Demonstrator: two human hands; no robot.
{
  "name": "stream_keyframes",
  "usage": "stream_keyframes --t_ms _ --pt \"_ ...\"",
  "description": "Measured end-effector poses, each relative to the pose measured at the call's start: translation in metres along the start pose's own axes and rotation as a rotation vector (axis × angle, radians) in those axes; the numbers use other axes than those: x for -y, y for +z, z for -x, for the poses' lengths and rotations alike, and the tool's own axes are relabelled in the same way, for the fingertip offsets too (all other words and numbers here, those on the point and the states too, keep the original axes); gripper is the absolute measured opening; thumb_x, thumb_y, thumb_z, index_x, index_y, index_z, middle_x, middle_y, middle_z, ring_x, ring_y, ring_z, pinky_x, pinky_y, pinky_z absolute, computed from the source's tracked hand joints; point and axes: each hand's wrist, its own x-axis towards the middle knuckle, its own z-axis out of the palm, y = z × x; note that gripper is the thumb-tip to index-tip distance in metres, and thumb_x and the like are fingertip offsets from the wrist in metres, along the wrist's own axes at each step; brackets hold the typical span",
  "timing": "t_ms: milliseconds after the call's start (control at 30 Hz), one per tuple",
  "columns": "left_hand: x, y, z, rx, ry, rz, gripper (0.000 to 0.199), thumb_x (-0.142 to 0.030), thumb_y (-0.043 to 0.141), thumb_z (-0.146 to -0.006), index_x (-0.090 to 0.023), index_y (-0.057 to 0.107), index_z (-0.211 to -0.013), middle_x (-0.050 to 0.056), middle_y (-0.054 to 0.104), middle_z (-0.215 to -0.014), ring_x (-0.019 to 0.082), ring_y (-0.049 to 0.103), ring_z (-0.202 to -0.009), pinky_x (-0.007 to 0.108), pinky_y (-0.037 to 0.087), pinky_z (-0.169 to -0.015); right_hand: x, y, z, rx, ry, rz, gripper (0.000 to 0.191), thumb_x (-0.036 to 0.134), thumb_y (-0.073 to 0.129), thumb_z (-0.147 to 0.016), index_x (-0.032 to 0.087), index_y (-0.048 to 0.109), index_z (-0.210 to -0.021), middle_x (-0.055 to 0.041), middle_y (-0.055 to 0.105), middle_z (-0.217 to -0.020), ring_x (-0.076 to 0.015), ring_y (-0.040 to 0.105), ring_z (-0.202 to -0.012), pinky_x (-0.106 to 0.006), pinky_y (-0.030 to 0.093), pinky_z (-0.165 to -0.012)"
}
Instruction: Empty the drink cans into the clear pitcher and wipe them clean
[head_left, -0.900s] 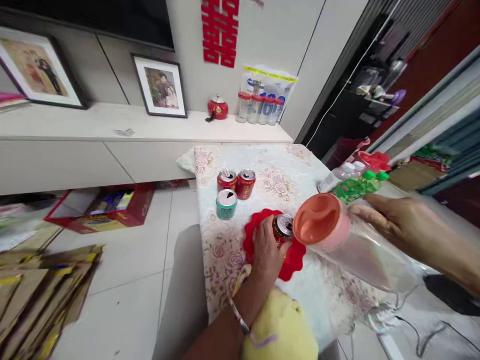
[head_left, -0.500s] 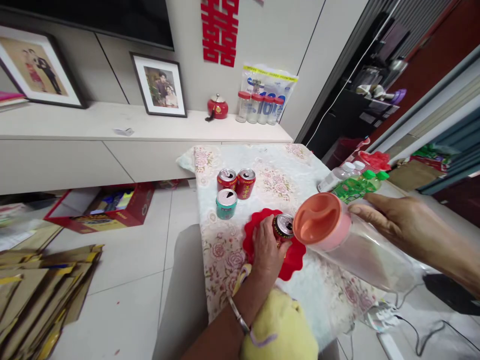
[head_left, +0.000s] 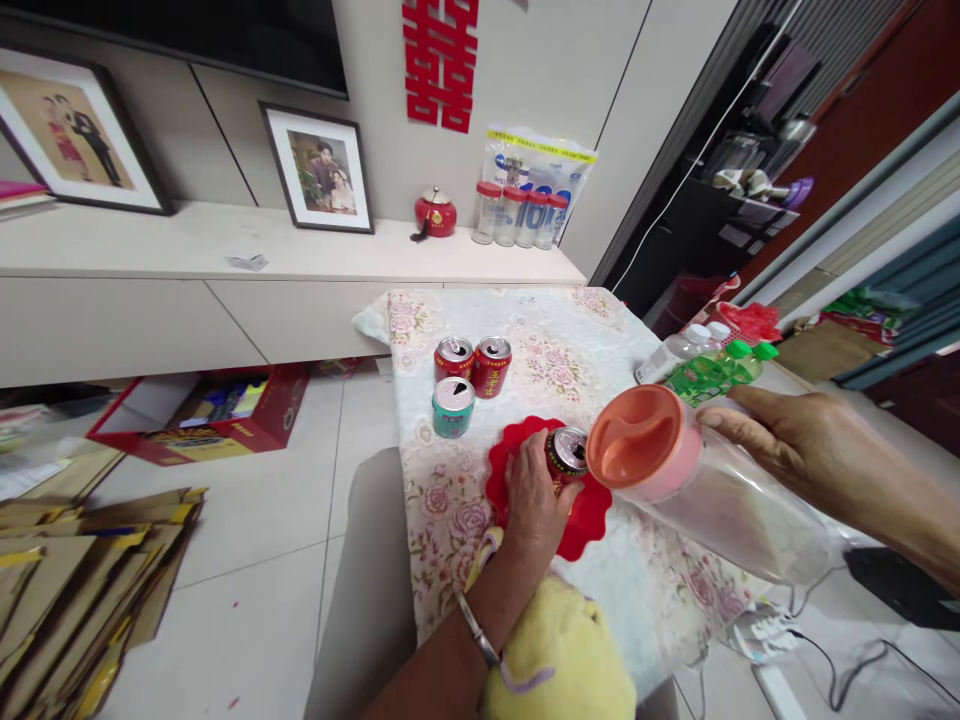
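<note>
Over a red scalloped tray (head_left: 585, 535), my left hand (head_left: 536, 490) is wrapped round an opened red drink can (head_left: 568, 452). My right hand (head_left: 780, 440) grips a clear plastic water pitcher (head_left: 739, 515), which is tipped far to the left. The pitcher's orange lid (head_left: 637, 440) is right by the can's top; whether water is flowing cannot be made out. Left of the tray, an opened green can (head_left: 453, 408) stands in front of two opened red cans, one on the left (head_left: 454, 358) and one on the right (head_left: 492, 366).
A floral tablecloth (head_left: 547, 365) covers the table. Several bottles (head_left: 705, 365) lie or stand at its right edge. Behind is a white cabinet (head_left: 315, 255) with lidded jars (head_left: 517, 218). A yellow cloth item (head_left: 559, 660) sits below my left arm. Flattened cardboard (head_left: 90, 570) is on the floor.
</note>
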Motion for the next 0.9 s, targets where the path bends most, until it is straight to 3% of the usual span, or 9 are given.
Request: stream_keyframes --t_ms 467,900 --pt "0.0005 -0.0005 0.0003 -0.001 0.014 -0.006 0.078 -0.009 0.080 -0.073 -0.021 0.043 -0.141 0.017 0.060 -0.140 0.036 0.056 -0.134 0.061 0.045 -0.112 -0.0023 0.0033 -0.0018 -0.006 0.006 0.003 0.084 0.099 0.020 -0.074 0.027 0.062 -0.069 -0.0043 0.060 -0.051 -0.0256 0.057 -0.045 -0.040 0.041 -0.051" --pt "0.0005 -0.0005 0.0009 -0.005 0.012 -0.003 0.079 -0.008 0.079 -0.073 -0.023 0.043 -0.141 0.015 0.060 -0.140 0.036 0.056 -0.134 0.062 0.044 -0.112 -0.0059 0.0025 0.0007 -0.057 -0.082 0.046 0.080 0.094 0.020 -0.082 0.026 0.059 -0.066 -0.0018 0.057 -0.048 -0.0209 0.054 -0.041 -0.036 0.042 -0.044"
